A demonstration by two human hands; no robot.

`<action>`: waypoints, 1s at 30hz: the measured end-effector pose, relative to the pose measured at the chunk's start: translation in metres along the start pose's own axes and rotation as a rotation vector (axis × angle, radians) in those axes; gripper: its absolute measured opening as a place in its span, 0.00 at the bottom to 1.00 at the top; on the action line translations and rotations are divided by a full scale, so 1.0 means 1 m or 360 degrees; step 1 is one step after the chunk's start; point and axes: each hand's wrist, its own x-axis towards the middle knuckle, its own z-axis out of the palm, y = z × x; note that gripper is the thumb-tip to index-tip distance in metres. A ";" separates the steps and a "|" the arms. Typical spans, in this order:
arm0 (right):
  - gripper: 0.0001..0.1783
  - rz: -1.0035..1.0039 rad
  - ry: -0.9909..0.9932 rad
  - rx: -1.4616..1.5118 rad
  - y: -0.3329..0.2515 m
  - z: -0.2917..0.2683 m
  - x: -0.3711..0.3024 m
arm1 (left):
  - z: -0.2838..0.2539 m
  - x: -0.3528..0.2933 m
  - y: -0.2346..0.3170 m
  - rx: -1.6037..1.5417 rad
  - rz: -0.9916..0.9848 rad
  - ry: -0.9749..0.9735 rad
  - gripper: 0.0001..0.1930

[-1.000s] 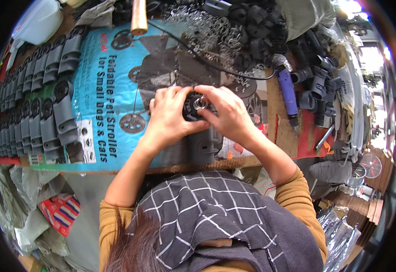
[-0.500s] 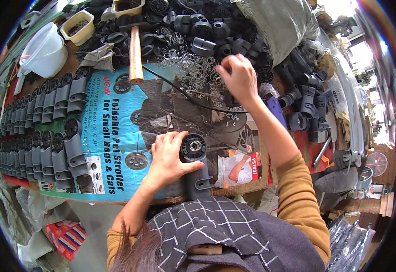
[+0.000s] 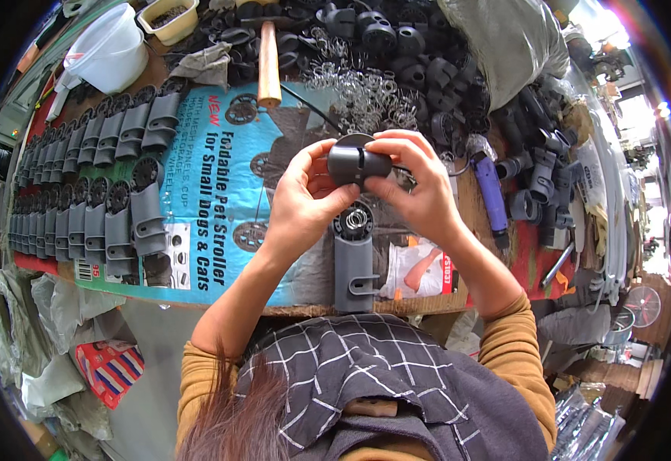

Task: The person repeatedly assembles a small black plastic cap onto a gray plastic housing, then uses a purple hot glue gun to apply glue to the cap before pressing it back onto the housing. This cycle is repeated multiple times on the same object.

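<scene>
Both hands hold a black, rounded plastic cap (image 3: 359, 164) with a slot in its middle. My left hand (image 3: 302, 201) pinches its left side with thumb and fingers, and my right hand (image 3: 421, 184) grips its right side. Just below the cap, a grey plastic bracket (image 3: 353, 269) lies on the printed cardboard (image 3: 228, 196) near the bench's front edge. Its round black end faces up, and a coiled metal spring (image 3: 357, 220) sits in it. Neither hand touches the bracket.
Rows of similar grey brackets (image 3: 147, 207) stand at the left. A wooden-handled hammer (image 3: 269, 65), loose springs (image 3: 362, 96) and black plastic parts (image 3: 381, 34) lie farther back. A purple tool (image 3: 490, 196) rests at the right; a white bucket (image 3: 112, 54) stands far left.
My left hand has lifted off the grey bracket. My right hand has come back from beside the spring pile, and both hands now hold the black cap. The view has shifted.
</scene>
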 end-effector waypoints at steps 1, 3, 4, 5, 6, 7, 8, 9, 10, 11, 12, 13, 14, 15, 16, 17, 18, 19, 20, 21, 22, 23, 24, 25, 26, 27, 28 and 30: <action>0.22 -0.0097 0.0015 -0.0112 -0.005 0.002 -0.008 | 0.003 -0.003 0.000 0.0025 0.0071 -0.0017 0.32; 0.23 -0.0004 0.0003 -0.0060 -0.008 0.003 -0.020 | 0.008 -0.011 -0.001 0.0035 0.0027 -0.0033 0.31; 0.23 0.0007 -0.0020 -0.0061 -0.008 0.002 -0.026 | 0.009 -0.016 0.000 0.0026 0.0014 -0.0051 0.31; 0.23 0.0041 -0.0047 -0.0072 -0.006 0.002 -0.032 | 0.007 -0.019 0.000 0.0076 -0.0073 -0.0108 0.34; 0.24 0.0102 -0.0076 -0.0065 -0.005 -0.003 -0.042 | 0.004 -0.023 0.001 0.0294 -0.0025 -0.0114 0.36; 0.23 0.0108 -0.0043 -0.0154 -0.002 -0.008 -0.053 | -0.001 -0.027 0.001 0.0506 0.0000 -0.0158 0.39; 0.23 0.0203 0.0009 -0.0171 0.001 -0.013 -0.064 | -0.009 -0.030 0.003 0.0883 0.0060 -0.0132 0.45; 0.23 0.0237 0.0069 -0.0220 0.005 -0.017 -0.074 | -0.016 -0.032 0.002 0.1154 0.0026 -0.0144 0.48; 0.23 0.0438 -0.0005 -0.0343 0.009 -0.017 -0.081 | -0.019 -0.033 -0.002 0.1337 0.0049 -0.0263 0.49; 0.22 0.0649 -0.0188 -0.0429 0.012 -0.016 -0.086 | -0.022 -0.034 -0.007 0.1551 0.0007 -0.0307 0.50; 0.22 0.0547 -0.0197 -0.0440 0.013 -0.017 -0.090 | -0.022 -0.034 -0.014 0.1586 -0.0003 -0.0345 0.52; 0.21 0.0696 -0.0282 -0.0503 0.014 -0.017 -0.091 | -0.022 -0.033 -0.019 0.1731 0.0041 -0.0363 0.52; 0.21 0.0509 -0.0102 -0.0402 0.013 -0.016 -0.089 | -0.024 -0.031 -0.024 0.1753 0.0104 -0.0349 0.51; 0.21 0.0471 0.0054 -0.0314 0.011 -0.014 -0.086 | -0.024 -0.030 -0.028 0.1782 0.0065 -0.0396 0.50; 0.21 0.0333 0.0093 -0.0264 0.007 -0.013 -0.081 | -0.024 -0.029 -0.030 0.1789 0.0089 -0.0385 0.49; 0.21 0.0310 -0.0021 -0.0231 0.002 -0.010 -0.077 | -0.025 -0.028 -0.032 0.1794 0.0077 -0.0383 0.48; 0.21 0.0240 -0.0104 -0.0198 -0.003 -0.007 -0.071 | -0.025 -0.029 -0.032 0.1808 0.0092 -0.0365 0.48; 0.21 0.0137 -0.0195 -0.0177 -0.006 -0.002 -0.065 | -0.025 -0.029 -0.031 0.1802 0.0038 -0.0388 0.48; 0.22 0.0079 -0.0255 -0.0236 -0.007 0.004 -0.059 | -0.025 -0.029 -0.030 0.1800 0.0009 -0.0397 0.47; 0.22 0.0094 -0.0311 -0.0300 -0.007 0.010 -0.054 | -0.026 -0.029 -0.030 0.1776 0.0073 -0.0383 0.47; 0.20 0.0084 -0.0362 -0.0330 -0.005 0.014 -0.050 | -0.025 -0.030 -0.029 0.1812 0.0112 -0.0374 0.46; 0.19 0.0149 -0.0459 -0.0383 -0.003 0.018 -0.049 | -0.026 -0.030 -0.028 0.1791 0.0083 -0.0362 0.44; 0.19 0.0197 -0.0478 -0.0355 0.000 0.019 -0.049 | -0.026 -0.030 -0.028 0.1755 0.0108 -0.0346 0.43; 0.19 0.0109 -0.0457 -0.0323 0.004 0.019 -0.049 | -0.027 -0.029 -0.028 0.1726 0.0087 -0.0351 0.42; 0.19 0.0111 -0.0483 -0.0317 0.008 0.017 -0.051 | -0.028 -0.027 -0.027 0.1667 0.0080 -0.0338 0.36; 0.20 0.0165 -0.0515 -0.0328 0.011 0.016 -0.053 | -0.029 -0.026 -0.026 0.1678 0.0079 -0.0410 0.35; 0.21 0.0208 -0.0577 -0.0278 0.013 0.013 -0.055 | -0.030 -0.024 -0.025 0.1687 0.0044 -0.0479 0.34; 0.22 0.0303 -0.0642 -0.0219 0.017 0.010 -0.059 | -0.031 -0.021 -0.022 0.1670 -0.0013 -0.0543 0.32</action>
